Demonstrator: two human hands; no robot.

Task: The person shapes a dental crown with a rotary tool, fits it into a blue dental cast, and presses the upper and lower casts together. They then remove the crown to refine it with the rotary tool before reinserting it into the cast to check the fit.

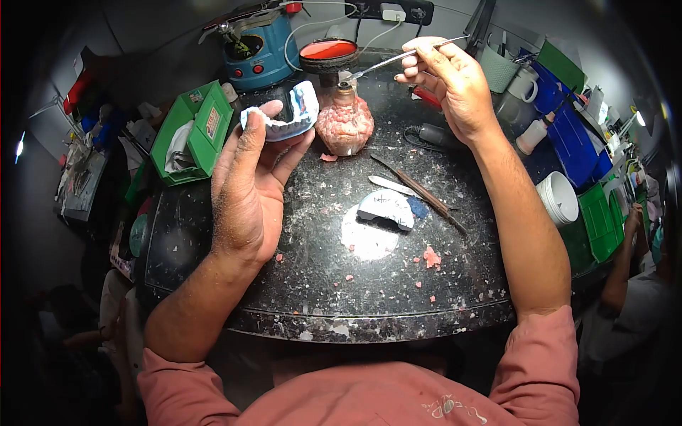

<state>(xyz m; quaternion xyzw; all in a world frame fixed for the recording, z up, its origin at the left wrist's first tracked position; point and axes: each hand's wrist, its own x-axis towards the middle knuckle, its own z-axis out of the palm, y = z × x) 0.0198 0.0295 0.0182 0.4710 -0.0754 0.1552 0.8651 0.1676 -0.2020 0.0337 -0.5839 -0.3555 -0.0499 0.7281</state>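
My left hand [249, 188] grips a blue-and-white dental cast [293, 129] at the upper left of the table, its arch tilted toward me. Between the fingers of my right hand [455, 82] is a thin metal wax spatula [387, 64]. The spatula's tip is close to the neck of a spirit lamp [345, 126], whose glass body is coated in lumpy pink wax; I cannot make out a flame. Behind the lamp is a round dark pan with red contents [328, 50]. A second cast piece [387, 207] with handwriting rests on the table.
A brown-handled carving tool [419, 188] and a pale blade [392, 185] lie mid-table among pink wax scraps [431, 257]. Green bins [217, 131] and a blue machine [259, 53] stand at left. White tub [558, 199] and blue trays [561, 113] are right; another person's arm [626, 245] shows beyond.
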